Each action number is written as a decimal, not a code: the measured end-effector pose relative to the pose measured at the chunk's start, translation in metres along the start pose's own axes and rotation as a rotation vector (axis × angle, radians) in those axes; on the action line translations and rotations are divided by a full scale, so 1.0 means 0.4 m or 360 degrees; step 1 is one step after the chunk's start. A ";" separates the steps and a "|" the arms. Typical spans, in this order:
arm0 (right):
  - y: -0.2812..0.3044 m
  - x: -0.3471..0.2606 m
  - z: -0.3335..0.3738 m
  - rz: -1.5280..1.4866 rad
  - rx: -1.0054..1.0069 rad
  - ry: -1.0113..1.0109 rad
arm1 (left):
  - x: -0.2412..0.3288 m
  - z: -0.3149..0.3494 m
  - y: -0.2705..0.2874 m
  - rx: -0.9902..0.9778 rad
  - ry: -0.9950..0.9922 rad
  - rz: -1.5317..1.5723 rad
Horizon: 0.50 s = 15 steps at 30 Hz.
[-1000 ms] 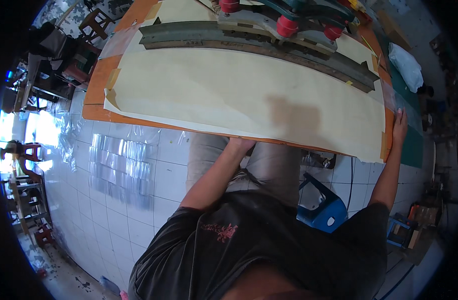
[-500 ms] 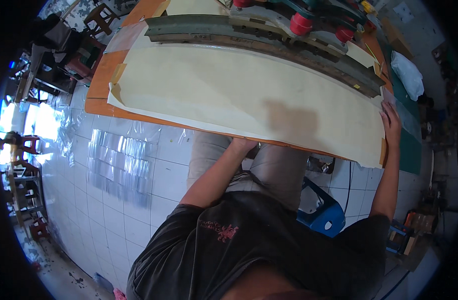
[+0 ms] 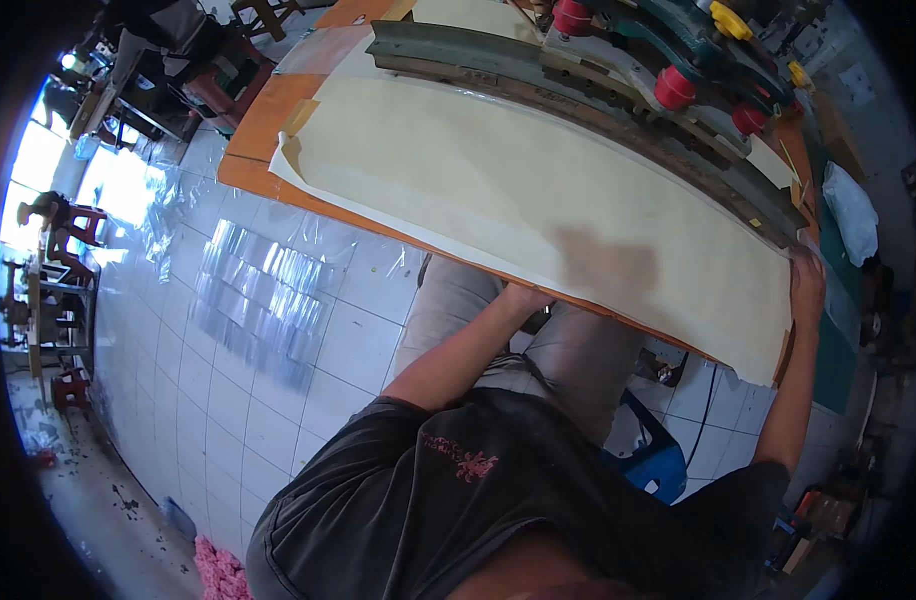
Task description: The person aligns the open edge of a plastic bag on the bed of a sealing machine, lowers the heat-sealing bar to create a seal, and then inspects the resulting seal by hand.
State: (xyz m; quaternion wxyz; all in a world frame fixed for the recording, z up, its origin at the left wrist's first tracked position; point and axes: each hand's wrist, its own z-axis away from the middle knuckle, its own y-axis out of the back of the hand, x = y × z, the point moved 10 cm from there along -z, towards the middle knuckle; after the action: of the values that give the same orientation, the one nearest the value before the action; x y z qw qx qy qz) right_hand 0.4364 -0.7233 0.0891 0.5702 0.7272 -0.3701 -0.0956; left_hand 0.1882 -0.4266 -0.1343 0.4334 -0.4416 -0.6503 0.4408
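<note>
A cream sheet (image 3: 458,180) lies over an orange-brown tabletop (image 3: 248,170), its left corner curled up. Across the sheet's far side runs a long dark metal bar (image 3: 618,115). My right hand (image 3: 806,287) is at the tabletop's right edge, by the bar's near end, with its visible fingers stretched out beside some clear film. Whether they touch the film is unclear. My left hand (image 3: 525,297) is at the front edge, above my lap. The edge hides its fingers, so what it touches does not show.
Beyond the bar stands a dark green machine (image 3: 698,60) with red and yellow knobs. A white plastic bag (image 3: 850,213) lies at the right. Clear plastic pieces (image 3: 263,290) spread over the tiled floor at the left. A blue stool (image 3: 653,460) stands beside my legs.
The whole view has turned and shifted, so the table sits farther right. My right hand has moved closer to the bar's end, its fingers less spread. My left hand stays at the front edge.
</note>
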 end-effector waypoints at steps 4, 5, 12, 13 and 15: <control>0.026 -0.006 0.031 -0.0003 0.0081 -0.0008 | -0.007 -0.001 -0.005 -0.0050 0.0060 0.0224; 0.036 -0.010 0.044 0.0045 0.0114 0.0017 | -0.008 -0.003 0.002 -0.0024 0.0074 0.0264; 0.035 0.071 0.140 0.0258 0.0166 -0.0020 | -0.022 -0.008 -0.008 0.0042 0.0177 0.0437; 0.028 0.098 0.148 0.0259 0.0168 -0.0027 | -0.023 -0.007 -0.011 0.0040 0.0184 0.0434; -0.003 0.200 0.167 0.0399 0.0022 -0.0333 | -0.014 -0.001 -0.007 0.0093 0.0128 0.0299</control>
State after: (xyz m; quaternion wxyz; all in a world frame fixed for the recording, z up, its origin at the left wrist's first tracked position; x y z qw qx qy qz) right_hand 0.4563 -0.8256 0.0886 0.5311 0.6652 -0.5159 -0.0963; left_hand 0.1894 -0.4326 -0.1323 0.4288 -0.5050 -0.5750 0.4801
